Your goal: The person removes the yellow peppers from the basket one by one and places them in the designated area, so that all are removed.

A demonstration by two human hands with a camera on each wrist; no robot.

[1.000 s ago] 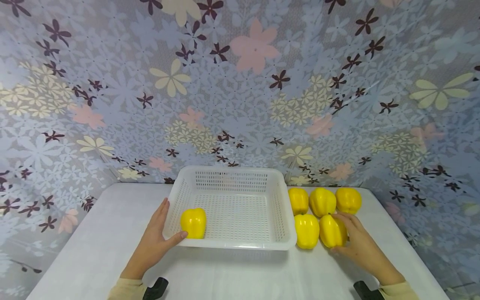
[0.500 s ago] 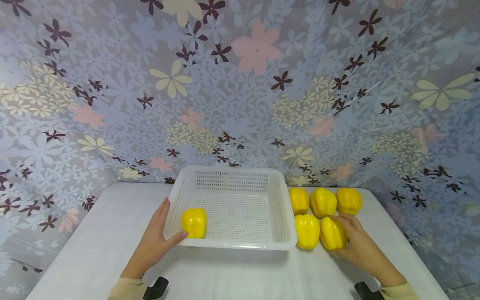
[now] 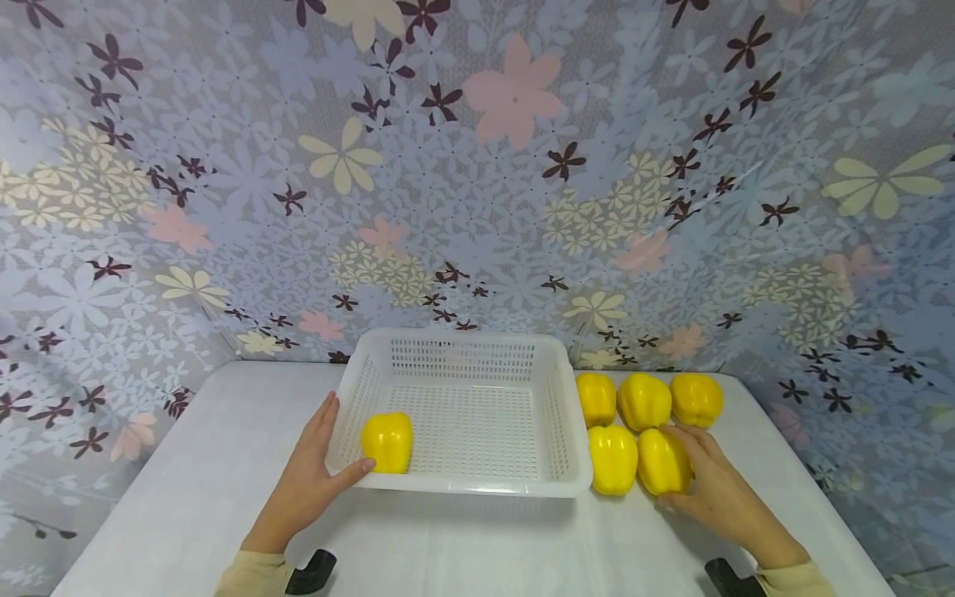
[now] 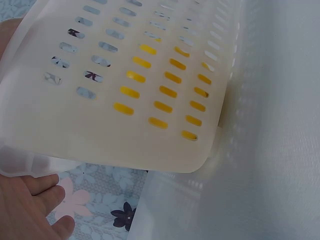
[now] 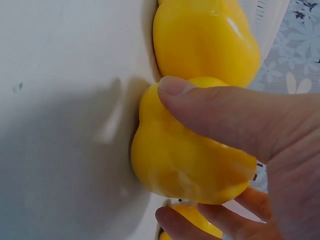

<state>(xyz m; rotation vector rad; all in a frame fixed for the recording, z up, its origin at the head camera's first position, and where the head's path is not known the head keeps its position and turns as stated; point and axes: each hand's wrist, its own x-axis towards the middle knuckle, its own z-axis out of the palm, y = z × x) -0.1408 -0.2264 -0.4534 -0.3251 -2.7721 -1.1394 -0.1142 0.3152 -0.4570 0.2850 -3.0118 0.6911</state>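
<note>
On the right, a yellow bell pepper (image 3: 661, 463) sits in the grip of my right hand (image 3: 719, 489), thumb at its near side and fingers round the far side. In the right wrist view, the thumb (image 5: 215, 107) lies across this pepper (image 5: 185, 160), and the fingertips show beyond it. My left hand (image 3: 302, 481) rests at the near left corner of a white perforated plastic basket (image 3: 462, 486). Its thumb lies over the front rim, with the other fingers straight along the outer left wall. One yellow bell pepper (image 3: 388, 442) stands inside the basket's near left corner.
Several more yellow bell peppers (image 3: 644, 402) stand close together right of the basket, one (image 3: 613, 460) right beside the gripped one. A white cloth (image 3: 477, 547) covers the table. Floral fabric (image 3: 477, 207) hangs behind the table and at both sides.
</note>
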